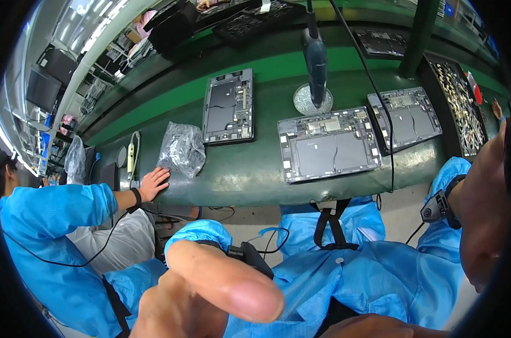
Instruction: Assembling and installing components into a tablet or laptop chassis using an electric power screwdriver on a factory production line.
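Note:
My left hand [210, 287] is raised close in front of me at the lower middle, thumb stretched out, nothing visible in it. Its other fingers are mostly cut off by the lower edge. A small black device [250, 256] sits at that wrist. My right hand [486, 214] is lifted at the right rim, very near and partly dark, its fingers hidden. Another black device with a lens [434, 207] is strapped at the right wrist. Neither hand touches the bench. Nearest on it lies an opened tablet-like device [329, 147], its batteries and circuit board bare.
A second opened device [406, 119] lies right, a third [228, 110] left. An electric screwdriver [316, 62] hangs above a dish of screws [306, 101]. A black tray [461, 112] holds small metal parts. At left, a co-worker's hand [153, 185] rests by a clear plastic bag [182, 149].

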A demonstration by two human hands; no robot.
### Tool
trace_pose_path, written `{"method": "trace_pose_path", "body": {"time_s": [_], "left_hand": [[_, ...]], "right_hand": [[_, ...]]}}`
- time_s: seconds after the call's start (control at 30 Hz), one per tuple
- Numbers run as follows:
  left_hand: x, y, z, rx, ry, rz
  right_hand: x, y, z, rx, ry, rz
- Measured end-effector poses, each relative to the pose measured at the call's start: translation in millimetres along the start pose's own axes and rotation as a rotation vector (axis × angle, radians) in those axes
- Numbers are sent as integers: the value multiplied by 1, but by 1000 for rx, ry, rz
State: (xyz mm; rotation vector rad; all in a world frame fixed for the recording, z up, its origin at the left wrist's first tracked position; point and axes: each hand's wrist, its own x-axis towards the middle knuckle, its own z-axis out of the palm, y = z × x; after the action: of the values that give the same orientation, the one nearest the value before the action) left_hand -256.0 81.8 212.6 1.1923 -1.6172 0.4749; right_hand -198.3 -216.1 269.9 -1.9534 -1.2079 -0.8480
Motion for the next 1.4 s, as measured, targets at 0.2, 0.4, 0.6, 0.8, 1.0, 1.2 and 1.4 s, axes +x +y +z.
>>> {"method": "trace_pose_path", "body": {"time_s": [0.2, 0.4, 0.6, 0.8, 1.0, 1.2, 1.4], "left_hand": [[3, -35, 10, -50, 204, 32], [11, -52, 31, -7, 417, 10], [2, -27, 54, 168, 637, -24], [-77, -54, 62, 386, 517, -757], [-200, -88, 4, 1216, 446, -984], [-248, -91, -88, 1535, -5, -1145], [-275, -100, -99, 1594, -82, -1245]], "right_hand": [[-17, 13, -14, 23, 34, -74], [-14, 12, -3, 161, 68, -181], [-92, 59, -18, 421, 108, -337], [-105, 39, 30, 511, 39, 157], [-165, 42, 84, 630, -208, 676], [-201, 67, 120, 346, -176, 710], [-209, 72, 134, 267, -125, 676]]}}
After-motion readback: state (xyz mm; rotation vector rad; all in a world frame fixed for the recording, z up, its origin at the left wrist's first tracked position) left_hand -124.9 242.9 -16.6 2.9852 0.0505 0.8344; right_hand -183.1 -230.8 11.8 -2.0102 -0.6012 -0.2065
